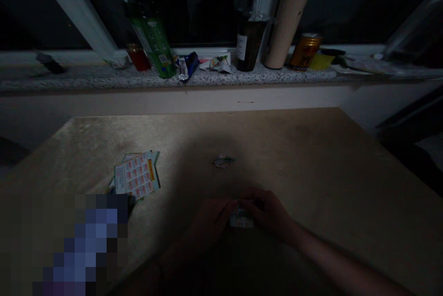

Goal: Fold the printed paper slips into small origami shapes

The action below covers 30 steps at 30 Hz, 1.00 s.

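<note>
In dim light, my left hand [215, 215] and my right hand [266, 207] meet low over the table. Both have their fingers closed on a small printed paper [241, 221], gripping its upper part from either side. Its lower edge shows below my thumbs; the rest is hidden by my fingers. Just beyond my hands lies a small crumpled or folded piece of printed paper [224, 161]. Off to the left, a loose pile of printed sheets [136, 176] with rows of red boxes rests on the table.
The wooden table [294, 148] meets a wall under a speckled windowsill [214, 79]. On the sill stand a green container [154, 44], a dark cup with a straw [249, 44], a cardboard tube [289, 19], an orange can [306, 51] and wrappers [187, 65]. The lower left is pixelated.
</note>
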Available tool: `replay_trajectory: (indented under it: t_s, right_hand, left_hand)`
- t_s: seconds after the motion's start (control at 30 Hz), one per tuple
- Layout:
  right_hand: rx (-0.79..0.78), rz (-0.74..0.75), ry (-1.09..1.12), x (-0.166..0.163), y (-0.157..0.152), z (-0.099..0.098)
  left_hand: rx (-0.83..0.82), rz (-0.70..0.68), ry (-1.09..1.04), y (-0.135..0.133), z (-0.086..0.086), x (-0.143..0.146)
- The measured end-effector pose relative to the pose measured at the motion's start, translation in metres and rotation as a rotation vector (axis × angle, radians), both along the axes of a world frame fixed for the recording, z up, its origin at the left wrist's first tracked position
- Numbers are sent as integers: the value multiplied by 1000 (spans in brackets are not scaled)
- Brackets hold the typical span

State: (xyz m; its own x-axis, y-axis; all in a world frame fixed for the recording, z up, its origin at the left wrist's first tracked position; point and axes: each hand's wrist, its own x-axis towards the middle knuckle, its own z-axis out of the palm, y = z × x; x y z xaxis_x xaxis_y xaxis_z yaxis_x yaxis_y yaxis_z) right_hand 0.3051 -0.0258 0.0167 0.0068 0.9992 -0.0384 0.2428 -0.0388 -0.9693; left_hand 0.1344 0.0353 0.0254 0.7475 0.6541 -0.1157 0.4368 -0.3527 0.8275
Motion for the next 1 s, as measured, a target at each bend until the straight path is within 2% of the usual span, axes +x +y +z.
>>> replay_trajectory:
  t_s: [0.27, 0.57, 0.7, 1.0]
  right_hand:
    - [52, -7, -87, -2, -5, 0]
    - [3, -86, 14, 1, -1, -3]
    - [-30, -103, 126, 1, -1, -3]
    - [-1, -142, 61, -1, -4, -2]
  left_hand:
    - [10, 6, 27, 0, 1, 3]
    - [34, 51, -18, -2, 1, 1]
    - [-2, 108, -48, 0, -1, 1]
    - [-211, 113, -7, 3, 5, 4]
